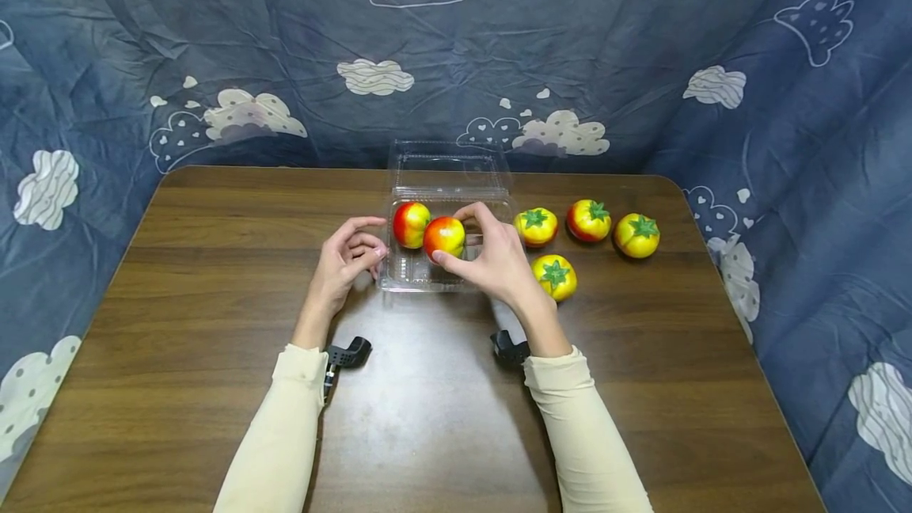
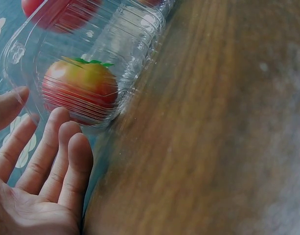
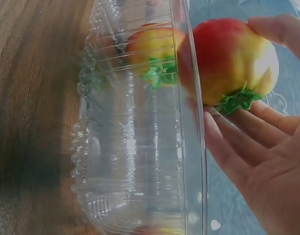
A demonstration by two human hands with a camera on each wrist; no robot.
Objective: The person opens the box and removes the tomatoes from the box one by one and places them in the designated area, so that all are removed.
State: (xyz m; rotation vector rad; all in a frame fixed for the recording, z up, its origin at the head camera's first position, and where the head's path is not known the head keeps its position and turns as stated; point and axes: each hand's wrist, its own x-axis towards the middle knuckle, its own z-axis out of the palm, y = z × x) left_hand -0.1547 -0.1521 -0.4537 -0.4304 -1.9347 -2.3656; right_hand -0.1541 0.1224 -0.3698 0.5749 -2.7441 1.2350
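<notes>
A clear plastic clamshell box [image 1: 427, 282] lies with its lid [image 1: 450, 172] raised at the back. Inside its left end sits a red-and-yellow tomato [image 1: 411, 225], whose green leafy top shows through the wall in the left wrist view. My right hand [image 1: 499, 256] grips a second tomato [image 1: 444, 238] between thumb and fingers, over the box, just right of the first. In the right wrist view this held tomato [image 3: 233, 63] is above the rim with its green top turned sideways. My left hand [image 1: 345, 264] has relaxed fingers, with fingertips [image 2: 80, 149] right at the box's left wall.
Right of the box stand several more tomatoes: one [image 1: 536, 227] close to its side, one [image 1: 555, 277] nearer me behind the right wrist, and others [image 1: 589, 220] farther right. The brown wooden table [image 1: 214, 299] ends at a blue cloud-print curtain [image 1: 321, 22].
</notes>
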